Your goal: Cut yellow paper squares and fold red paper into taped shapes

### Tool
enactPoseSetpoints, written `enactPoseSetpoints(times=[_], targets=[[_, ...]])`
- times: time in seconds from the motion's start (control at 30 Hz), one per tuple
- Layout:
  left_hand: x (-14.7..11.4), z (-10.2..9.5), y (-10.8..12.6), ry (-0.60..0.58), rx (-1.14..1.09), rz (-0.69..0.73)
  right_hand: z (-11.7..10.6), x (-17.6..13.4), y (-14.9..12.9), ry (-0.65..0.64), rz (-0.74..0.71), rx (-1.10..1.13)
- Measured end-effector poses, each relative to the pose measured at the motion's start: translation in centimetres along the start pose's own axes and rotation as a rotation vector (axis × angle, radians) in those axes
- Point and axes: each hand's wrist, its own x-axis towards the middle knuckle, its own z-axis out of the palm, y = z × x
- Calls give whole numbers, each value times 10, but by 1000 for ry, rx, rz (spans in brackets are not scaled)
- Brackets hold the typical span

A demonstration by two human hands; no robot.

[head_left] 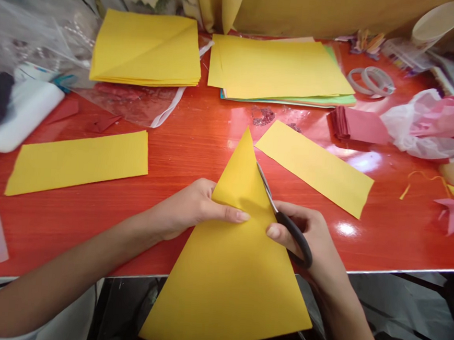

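Observation:
A folded yellow paper triangle [226, 275], its tip pointing away from me, is held over the table's front edge. My left hand [212, 205] grips its left side, thumb flat on top and the other fingers hidden underneath. My right hand [304, 233] is closed on black-handled scissors [295, 233], whose blades lie along the triangle's upper right edge. Whether the blades are biting into the paper is hard to tell. A yellow paper strip [80, 163] lies to the left, and another yellow strip [317, 169] lies to the right of the tip.
At the back are a stack of yellow paper [148, 48] and yellow sheets [274, 66] over green ones. Tape rolls [375, 81], folded red paper [362, 125] and crumpled pink-and-white plastic [431, 123] are on the right. Clear plastic bags [37, 29] crowd the left. The red table [180, 161] ends just before me.

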Motion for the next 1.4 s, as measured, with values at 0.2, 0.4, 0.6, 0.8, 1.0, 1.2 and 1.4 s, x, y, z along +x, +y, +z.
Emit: enactPoseSetpoints(times=[0.2, 0.4, 0.6, 0.8, 1.0, 1.2, 1.4], targets=[[1, 0, -1, 6, -1, -4, 1, 0, 0, -4, -14, -5], [1, 0, -1, -3, 6, -2, 0, 2, 0, 3, -6, -9], [2, 0, 0, 2, 14, -3, 2, 3, -1, 9, -1, -18], [2, 0, -2, -22, 10, -1, 1, 4, -1, -2, -4, -18], [3, 0, -2, -26, 14, -7, 0, 3, -1, 12, -17, -40], [2, 0, -3, -38, 31, -16, 1, 5, -2, 10, -2, -9], [2, 0, -3, -27, 32, -36, 1, 6, -2, 25, 8, -36]])
